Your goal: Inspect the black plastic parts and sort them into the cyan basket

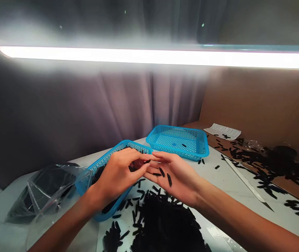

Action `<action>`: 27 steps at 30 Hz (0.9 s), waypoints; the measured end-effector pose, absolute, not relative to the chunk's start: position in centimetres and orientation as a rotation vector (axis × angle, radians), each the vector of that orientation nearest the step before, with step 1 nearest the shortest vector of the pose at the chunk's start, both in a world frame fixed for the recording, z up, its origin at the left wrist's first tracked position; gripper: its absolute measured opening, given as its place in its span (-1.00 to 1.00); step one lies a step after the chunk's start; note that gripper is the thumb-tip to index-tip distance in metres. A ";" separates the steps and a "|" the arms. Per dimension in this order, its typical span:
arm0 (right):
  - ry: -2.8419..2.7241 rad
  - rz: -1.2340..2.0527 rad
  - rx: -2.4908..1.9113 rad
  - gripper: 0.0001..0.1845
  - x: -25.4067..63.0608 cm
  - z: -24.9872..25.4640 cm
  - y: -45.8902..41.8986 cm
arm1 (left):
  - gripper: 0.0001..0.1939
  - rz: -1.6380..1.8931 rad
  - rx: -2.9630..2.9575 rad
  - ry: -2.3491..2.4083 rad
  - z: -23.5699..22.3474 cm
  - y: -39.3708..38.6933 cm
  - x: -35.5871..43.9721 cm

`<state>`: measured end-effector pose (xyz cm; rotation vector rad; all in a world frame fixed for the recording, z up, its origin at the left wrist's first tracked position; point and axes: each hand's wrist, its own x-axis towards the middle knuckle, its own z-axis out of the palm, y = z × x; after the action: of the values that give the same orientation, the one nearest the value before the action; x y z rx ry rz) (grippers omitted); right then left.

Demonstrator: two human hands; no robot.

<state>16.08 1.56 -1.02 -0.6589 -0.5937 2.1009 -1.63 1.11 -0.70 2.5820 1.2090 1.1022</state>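
Over the table, my left hand [120, 171] pinches a small black oblong piece [146, 161] between thumb and fingers. My right hand [175, 176] lies palm up beside it, fingers stretched out, and several like pieces, such as one black piece [169, 179], rest on its palm and fingers. Under both hands a large heap of black pieces [167, 224] covers the near table, with loose ones around its edge. A blue plastic basket [107, 217] holding more black pieces stands beneath my left hand and forearm, which hide part of it.
Behind sits a second blue basket [204, 150] with a piece inside. A clear plastic bag [44, 196] lies at left. At right are a white-handled pointed tool [246, 180], scattered dark pieces [267, 182] and a gridded paper [223, 131]. A bright tube light [149, 56] spans above.
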 end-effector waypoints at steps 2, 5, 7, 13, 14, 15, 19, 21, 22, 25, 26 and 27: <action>-0.568 2.093 -0.680 -0.74 16.3 -0.7 1.6 | -0.86 1.035 2.623 1.075 -0.8 1.1 -1.4; -0.549 2.130 -0.649 -0.64 16.4 -0.6 1.8 | -0.81 0.983 2.690 0.885 -1.2 1.0 -0.8; -0.542 2.160 -0.615 -0.60 16.4 -0.7 1.9 | -0.82 0.997 2.723 0.836 -1.6 1.0 -0.5; -0.620 2.164 -0.593 -0.67 16.3 -1.3 2.0 | -0.83 1.111 2.736 0.974 -1.6 0.7 -0.5; -0.648 2.150 -0.596 -0.71 16.3 -1.4 2.1 | -0.83 1.148 2.693 1.034 -1.4 0.7 -0.6; -0.666 2.131 -0.607 -0.75 16.3 -1.4 2.1 | -0.82 1.186 2.642 1.102 -1.2 0.7 -0.6; -0.780 2.007 -0.680 -0.84 16.3 -1.9 2.2 | -0.87 1.242 2.369 1.353 -0.3 0.6 -1.0; -0.959 1.850 -0.689 -0.77 16.3 -2.0 2.2 | -0.88 1.218 2.168 1.369 0.1 0.6 -1.1; -1.054 1.756 -0.689 -0.75 16.4 -2.1 2.2 | -0.87 1.202 2.065 1.341 0.3 0.6 -1.1; -1.264 1.508 -0.701 -0.75 16.5 -2.0 2.3 | -0.82 1.150 1.823 1.222 0.7 0.7 -1.3; -1.315 1.441 -0.705 -0.75 16.6 -2.0 2.3 | -0.82 1.140 1.781 1.192 0.8 0.7 -1.3; -1.360 1.379 -0.712 -0.76 16.7 -1.9 2.3 | -0.83 1.137 1.758 1.178 0.9 0.6 -1.3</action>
<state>16.68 2.34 -1.91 -0.7119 -1.3605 1.3790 -1.31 0.62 0.86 1.7578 1.1781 1.1366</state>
